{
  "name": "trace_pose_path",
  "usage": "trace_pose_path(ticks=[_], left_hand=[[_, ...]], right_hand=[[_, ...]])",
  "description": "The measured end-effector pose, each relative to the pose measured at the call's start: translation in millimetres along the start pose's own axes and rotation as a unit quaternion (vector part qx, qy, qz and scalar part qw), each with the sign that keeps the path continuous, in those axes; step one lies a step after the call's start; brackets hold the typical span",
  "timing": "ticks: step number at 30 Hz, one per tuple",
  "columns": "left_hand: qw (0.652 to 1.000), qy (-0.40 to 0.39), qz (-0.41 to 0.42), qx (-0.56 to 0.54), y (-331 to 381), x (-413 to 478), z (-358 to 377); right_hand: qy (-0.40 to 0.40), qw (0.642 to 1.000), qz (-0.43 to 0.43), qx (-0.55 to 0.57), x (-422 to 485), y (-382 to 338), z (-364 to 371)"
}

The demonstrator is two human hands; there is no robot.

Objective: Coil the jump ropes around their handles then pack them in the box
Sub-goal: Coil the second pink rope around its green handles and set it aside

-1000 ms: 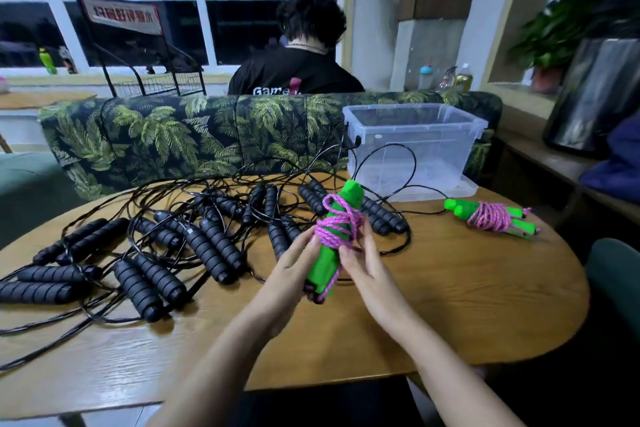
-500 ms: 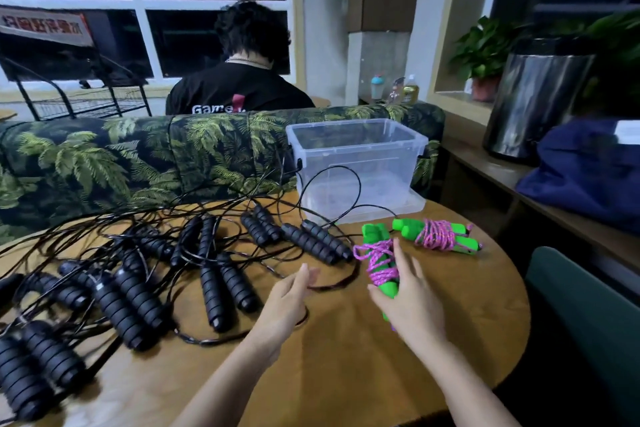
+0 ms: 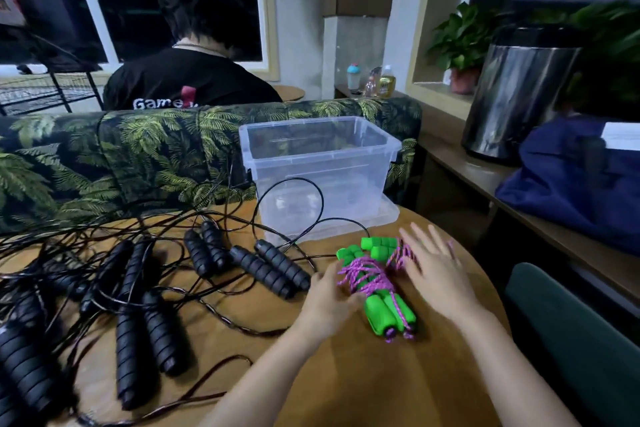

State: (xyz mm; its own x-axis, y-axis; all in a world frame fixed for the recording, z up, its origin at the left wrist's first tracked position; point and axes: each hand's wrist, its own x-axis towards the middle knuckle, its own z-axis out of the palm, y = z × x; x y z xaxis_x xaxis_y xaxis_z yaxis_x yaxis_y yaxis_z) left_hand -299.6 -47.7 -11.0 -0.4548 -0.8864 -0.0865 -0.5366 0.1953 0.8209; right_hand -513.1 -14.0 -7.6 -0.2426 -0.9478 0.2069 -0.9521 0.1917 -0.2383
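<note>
On table [image 3: 346, 378], green rope [image 3: 379, 302] now released, left hand [image 3: 327, 302] come alongside, grip loose, perhaps touching, right hand [image 3: 436, 267] spread wide

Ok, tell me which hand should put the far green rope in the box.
Right. The right hand is spread open over the far green rope, just in front of the clear box. The left hand rests against the near green rope, further back.

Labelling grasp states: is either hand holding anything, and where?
Nothing gripped: left hand only touches the near green rope bundle at its pink coil; right hand is spread open over the far bundle.
</note>
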Motion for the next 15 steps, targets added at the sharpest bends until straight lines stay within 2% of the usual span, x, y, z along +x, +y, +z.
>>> trace_pose_path(ticks=[3,7,11,15], left_hand=[[1.0,-0.024,-0.01,-0.005,0.9,8.3,16.2],[0.999,-0.01,-0.016,-0.031,-5.0,21.9,34.6],[0.998,0.017,-0.015,-0.052,0.8,32.9,41.8],[0.998,0.034,-0.009,-0.049,9.5,51.5,41.4]], right_hand=[[-0.094,0.992,0.072,-0.034,3.5,18.3,1.3],[-0.04,0.988,0.102,-0.105,-8.5,11.4,0.7],[-0.074,0.986,0.147,0.02,-22.1,1.9,6.0],[-0.081,0.988,0.132,-0.007,-15.2,2.7,18.5]])
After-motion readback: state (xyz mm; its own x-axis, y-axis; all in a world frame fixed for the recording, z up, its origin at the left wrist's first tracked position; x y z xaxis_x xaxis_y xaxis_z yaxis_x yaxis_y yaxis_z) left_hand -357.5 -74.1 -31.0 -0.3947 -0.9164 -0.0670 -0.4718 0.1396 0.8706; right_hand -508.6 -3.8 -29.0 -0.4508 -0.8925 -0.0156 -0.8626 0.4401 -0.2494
